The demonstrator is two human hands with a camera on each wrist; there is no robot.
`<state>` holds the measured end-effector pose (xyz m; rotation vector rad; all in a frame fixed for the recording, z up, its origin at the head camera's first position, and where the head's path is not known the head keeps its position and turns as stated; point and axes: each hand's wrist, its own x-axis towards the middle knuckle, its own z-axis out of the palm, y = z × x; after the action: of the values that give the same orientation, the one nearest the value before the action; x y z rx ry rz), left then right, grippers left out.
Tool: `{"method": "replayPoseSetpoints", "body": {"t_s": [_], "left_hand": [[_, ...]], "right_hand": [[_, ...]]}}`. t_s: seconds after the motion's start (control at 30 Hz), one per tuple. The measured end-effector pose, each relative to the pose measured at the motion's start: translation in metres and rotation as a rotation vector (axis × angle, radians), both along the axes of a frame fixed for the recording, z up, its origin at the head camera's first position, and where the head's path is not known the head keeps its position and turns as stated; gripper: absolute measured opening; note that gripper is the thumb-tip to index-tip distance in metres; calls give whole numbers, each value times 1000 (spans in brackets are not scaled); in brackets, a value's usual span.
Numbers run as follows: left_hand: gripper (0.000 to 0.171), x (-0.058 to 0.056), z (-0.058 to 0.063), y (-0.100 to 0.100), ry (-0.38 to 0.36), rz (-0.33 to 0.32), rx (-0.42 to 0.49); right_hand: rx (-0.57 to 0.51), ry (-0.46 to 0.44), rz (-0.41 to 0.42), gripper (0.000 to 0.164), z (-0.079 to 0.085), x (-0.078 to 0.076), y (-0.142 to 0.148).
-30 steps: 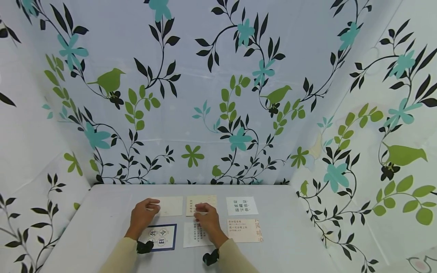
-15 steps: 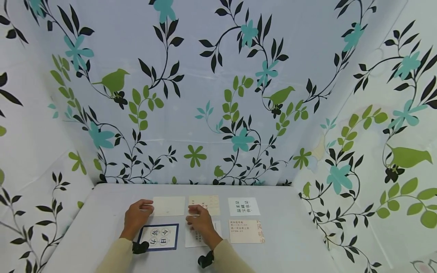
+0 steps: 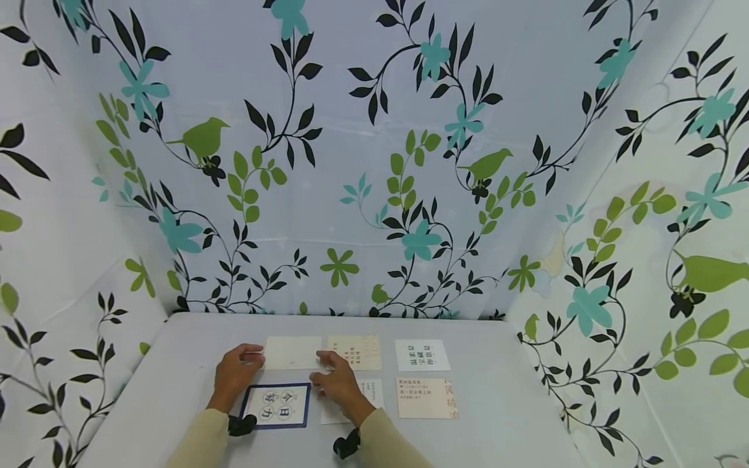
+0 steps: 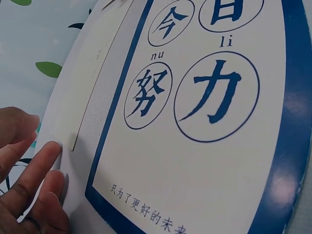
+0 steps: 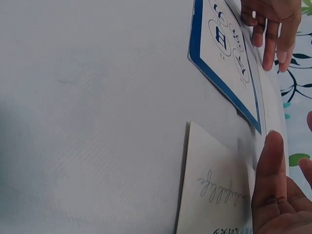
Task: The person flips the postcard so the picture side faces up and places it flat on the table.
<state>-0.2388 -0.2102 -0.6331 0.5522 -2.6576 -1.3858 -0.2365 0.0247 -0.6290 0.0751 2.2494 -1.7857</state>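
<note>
My left hand [image 3: 235,377] hovers at the left edge of a blank cream card [image 3: 291,354], its fingers loosely bent with nothing between them. In the left wrist view its fingertips are close to that card's corner; contact cannot be told. A blue-bordered card [image 3: 281,416] with circled characters lies just below, partly under the left wrist. My right hand [image 3: 341,383] is over a white card [image 3: 373,392] and partly covers it. Its thumb and fingers are apart, near the cream card's right end, and hold nothing. Behind them lies a beige card [image 3: 365,351] with printed lines.
To the right lie a white card [image 3: 421,355] with dark characters and a peach card [image 3: 427,398] with red print. All the cards lie flat in two rows on the white table [image 3: 497,383]. Patterned curtains [image 3: 328,208] surround the table's back and sides.
My right hand has moved left, from the beige and white cards toward the cream card's right end. The left hand has drawn slightly left off the cream card. The head view has shifted slightly.
</note>
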Motion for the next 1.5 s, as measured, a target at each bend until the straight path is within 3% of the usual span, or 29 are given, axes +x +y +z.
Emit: {"method": "replayPoseSetpoints", "body": {"t_s": [0.27, 0.67, 1.07, 1.3, 1.5], "left_hand": [[33, 3, 4, 0, 9, -11, 11], [30, 1, -2, -5, 16, 19, 16], [29, 2, -1, -6, 8, 35, 38], [28, 2, -3, -5, -8, 42, 27], [28, 4, 0, -3, 8, 29, 19]], "right_hand": [[-14, 5, 6, 51, 1, 0, -3], [-68, 14, -65, 42, 4, -4, -6], [-51, 18, -129, 33, 5, -9, -7], [-116, 6, -153, 26, 1, -11, -10], [-108, 10, -171, 21, 1, -10, -11]]}}
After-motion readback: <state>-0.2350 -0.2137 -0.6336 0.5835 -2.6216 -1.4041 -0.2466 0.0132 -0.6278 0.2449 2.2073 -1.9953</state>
